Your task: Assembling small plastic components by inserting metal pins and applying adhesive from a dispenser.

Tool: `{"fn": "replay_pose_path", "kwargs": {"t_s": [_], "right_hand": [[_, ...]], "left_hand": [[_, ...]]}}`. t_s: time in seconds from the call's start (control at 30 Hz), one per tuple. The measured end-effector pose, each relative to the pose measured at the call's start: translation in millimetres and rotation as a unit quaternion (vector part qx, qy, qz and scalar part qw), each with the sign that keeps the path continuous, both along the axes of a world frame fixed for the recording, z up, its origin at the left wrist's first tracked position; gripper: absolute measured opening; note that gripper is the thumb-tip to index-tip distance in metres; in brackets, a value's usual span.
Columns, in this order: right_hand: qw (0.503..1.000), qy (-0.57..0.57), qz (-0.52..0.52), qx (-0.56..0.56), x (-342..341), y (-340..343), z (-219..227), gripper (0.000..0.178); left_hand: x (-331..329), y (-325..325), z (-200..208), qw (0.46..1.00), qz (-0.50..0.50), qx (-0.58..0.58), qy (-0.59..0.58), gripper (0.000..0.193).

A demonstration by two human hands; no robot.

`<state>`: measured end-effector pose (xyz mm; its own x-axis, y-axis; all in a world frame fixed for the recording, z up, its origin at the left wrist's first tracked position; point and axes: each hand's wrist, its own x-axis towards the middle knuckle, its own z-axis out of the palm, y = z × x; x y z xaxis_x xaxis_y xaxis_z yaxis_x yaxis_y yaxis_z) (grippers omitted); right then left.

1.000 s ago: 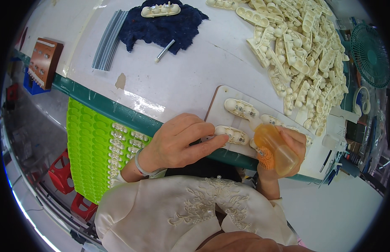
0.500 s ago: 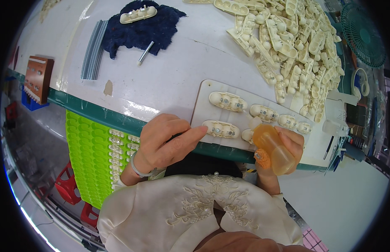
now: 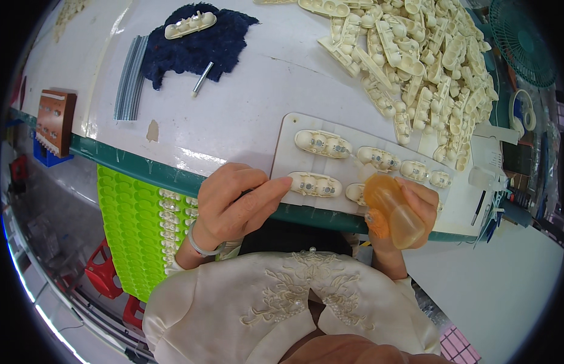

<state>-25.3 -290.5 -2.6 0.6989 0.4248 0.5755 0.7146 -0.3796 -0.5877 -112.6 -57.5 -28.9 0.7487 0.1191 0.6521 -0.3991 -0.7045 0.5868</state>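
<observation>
My right hand [image 3: 420, 206] is wrapped round a translucent squeeze bottle [image 3: 391, 203] with amber contents. An orange wrap [image 3: 377, 223] shows on the bottle's near side. Its pale nozzle points away from me over a white board [image 3: 282, 145], between the cream plastic parts lying there in two rows. My left hand [image 3: 239, 200] is closed, with thumb and index fingertips together at the left end of the near-left cream part [image 3: 316, 184]; whether they grip it I cannot tell. Behind it lies another cream part [image 3: 323, 144]. Both hold small silver discs. The bottle partly covers one near-row part [image 3: 356, 193].
A large heap of cream parts [image 3: 409, 67] fills the back right. At the back left are a dark blue cloth [image 3: 233, 36] bearing one part, a silver rod [image 3: 202, 79] and grey-blue strips [image 3: 130, 79]. A green tray [image 3: 127, 230] stands below the table edge at left.
The view has shifted slightly, so the board and table things sit a little further left. Both hands keep nearly the same places, and the bottle stays in my right hand.
</observation>
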Motion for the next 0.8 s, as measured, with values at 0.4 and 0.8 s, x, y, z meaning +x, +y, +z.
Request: {"fn": "replay_pose_path", "kwargs": {"t_s": [0.4,0.8], "right_hand": [[0.995,-0.050,-0.087,0.008,-9,-29,-8,0.057],[0.997,-0.040,-0.032,-0.049,-4,-29,-7,0.051]], "left_hand": [[1,-2,3,1.000,0.007,-0.003,0.022,0.036],[1,-6,4,0.999,0.046,0.013,0.024,0.030]]}}
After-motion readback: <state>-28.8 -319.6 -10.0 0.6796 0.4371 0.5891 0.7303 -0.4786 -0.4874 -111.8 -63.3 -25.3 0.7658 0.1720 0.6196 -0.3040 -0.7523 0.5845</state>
